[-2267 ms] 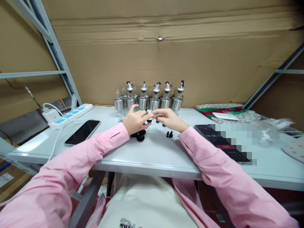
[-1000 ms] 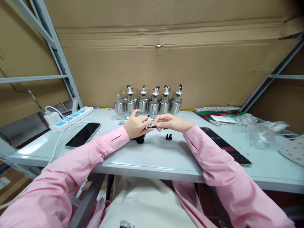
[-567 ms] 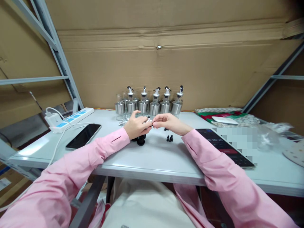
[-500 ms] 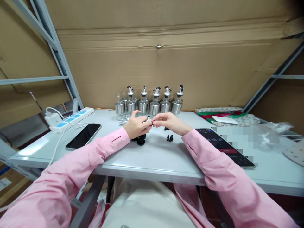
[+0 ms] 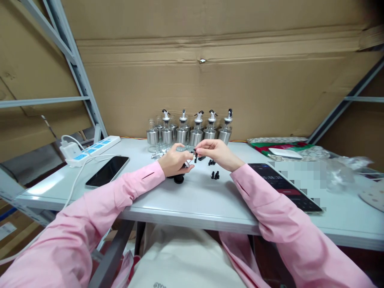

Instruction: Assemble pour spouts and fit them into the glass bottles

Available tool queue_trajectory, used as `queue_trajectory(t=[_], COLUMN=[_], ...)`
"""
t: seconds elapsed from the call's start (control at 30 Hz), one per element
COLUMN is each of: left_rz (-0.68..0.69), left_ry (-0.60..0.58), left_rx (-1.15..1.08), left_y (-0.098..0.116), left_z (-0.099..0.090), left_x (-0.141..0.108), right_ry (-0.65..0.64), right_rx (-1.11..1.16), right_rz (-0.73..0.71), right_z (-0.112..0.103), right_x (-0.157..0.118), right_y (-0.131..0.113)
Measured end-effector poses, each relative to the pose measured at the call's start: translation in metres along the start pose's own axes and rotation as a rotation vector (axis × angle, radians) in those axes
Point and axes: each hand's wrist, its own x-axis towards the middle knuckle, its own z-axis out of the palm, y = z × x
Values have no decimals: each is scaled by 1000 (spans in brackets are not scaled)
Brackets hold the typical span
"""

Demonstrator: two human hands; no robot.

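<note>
Pulled slightly apart since a moment ago are both hands: by the left hand, near black caps on the table, a pale shiny piece is gripped; just beside it, a small black part is pinched by the right hand, with black plugs nearby.

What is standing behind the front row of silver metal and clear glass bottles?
More silver-and-glass bottles show through the gaps, and behind them a brown cardboard wall. The front row hides much of their bodies, so I cannot count them.
</note>
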Motion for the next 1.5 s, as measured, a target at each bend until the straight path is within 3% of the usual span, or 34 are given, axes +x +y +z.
queue_trajectory(t=[0.2, 0.4, 0.57, 0.8, 1.1, 1.37, 1.5], left_rz=[-31, 28, -39, -60, -91, -113, -157], left_ry=[-25, 148, 61, 11, 47, -26, 42], left_rx=[3, 50, 59, 39, 16, -38, -50], left_y=[-3, -5, -1, -4, 1, 8, 12], left_z=[4, 6, 4, 6, 4, 2, -2], left_x=[-3, -4, -3, -5, -4, 0, 1], right_ry=[-84, -51, -36, -126, -154, -156, -139], right_rx=[-41, -29, -1, 94, 160, 131, 206], right_rz=[27, 13, 30, 134, 90, 91, 70], right_z=[1, 0, 0, -3, 0, -1, 2], right_x=[-2, -2, -2, -2, -3, -2, -2], right_y=[-3, -2, -2, -1, 2, 6, 5])
